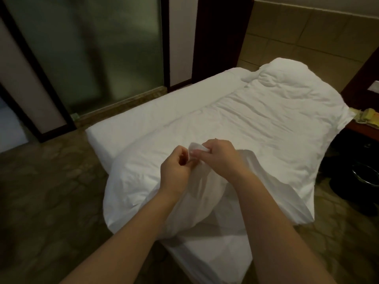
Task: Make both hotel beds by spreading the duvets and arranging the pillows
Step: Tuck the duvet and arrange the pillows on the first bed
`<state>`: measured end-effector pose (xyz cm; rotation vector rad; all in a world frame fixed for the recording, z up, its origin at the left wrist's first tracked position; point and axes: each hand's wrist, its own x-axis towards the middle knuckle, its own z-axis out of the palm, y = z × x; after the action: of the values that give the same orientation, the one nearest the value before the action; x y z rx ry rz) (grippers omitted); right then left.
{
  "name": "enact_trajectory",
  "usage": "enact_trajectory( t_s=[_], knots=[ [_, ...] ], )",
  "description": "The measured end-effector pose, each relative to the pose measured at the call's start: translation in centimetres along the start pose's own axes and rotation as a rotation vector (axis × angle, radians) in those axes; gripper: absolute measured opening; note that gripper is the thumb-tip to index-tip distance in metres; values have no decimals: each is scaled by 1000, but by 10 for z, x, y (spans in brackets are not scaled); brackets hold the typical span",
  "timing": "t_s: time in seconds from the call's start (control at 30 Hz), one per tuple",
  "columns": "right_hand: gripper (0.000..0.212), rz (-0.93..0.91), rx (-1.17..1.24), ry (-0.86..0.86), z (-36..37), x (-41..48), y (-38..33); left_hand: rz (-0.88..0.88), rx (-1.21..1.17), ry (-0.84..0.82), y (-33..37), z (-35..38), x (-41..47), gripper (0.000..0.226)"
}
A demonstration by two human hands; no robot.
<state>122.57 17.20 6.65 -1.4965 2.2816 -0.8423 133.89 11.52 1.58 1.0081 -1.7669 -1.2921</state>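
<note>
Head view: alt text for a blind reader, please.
The left hand and right hand pinch a raised fold of the white duvet at the near end of the bed. It lies wrinkled along the bed, leaving a strip of mattress uncovered.

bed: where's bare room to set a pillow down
Bare sheet strip along the left side, between the duvet and the glass door. Another bare corner under the forearms. Crowded: duvet covers middle and right; left hand and right hand pinch it.

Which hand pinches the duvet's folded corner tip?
The right hand: it pinches the tip of the duvet; the left hand grips fabric just below.
</note>
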Motion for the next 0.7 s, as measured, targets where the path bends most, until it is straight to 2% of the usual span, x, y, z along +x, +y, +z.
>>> enact_trajectory(
  t_s=[0.1,0.23,0.37,0.43,0.5,0.6,0.63,0.7],
  knots=[
    [33,16,138,41,0,1,-7,-35,-10,-27,-8,-8,-5,17],
    [42,-12,181,127,-9,5,-14,-106,-14,-120,-18,-13,-8,42],
    [48,-102,192,174,-13,0,-11,-57,242,-169,-11,-12,1,49],
    [46,-139,192,201,-18,-2,-7,-15,360,-158,-8,-10,8,64],
    [43,-140,199,213,-27,-3,-3,-61,411,-148,-4,-8,12,72],
    [41,-132,194,243,-38,-3,6,-71,398,-156,-1,-1,6,53],
    [40,-126,192,257,-40,-4,10,-27,400,-120,0,2,1,48],
    [34,-123,168,272,-44,-4,17,86,376,10,0,5,-13,53]
  ],
)
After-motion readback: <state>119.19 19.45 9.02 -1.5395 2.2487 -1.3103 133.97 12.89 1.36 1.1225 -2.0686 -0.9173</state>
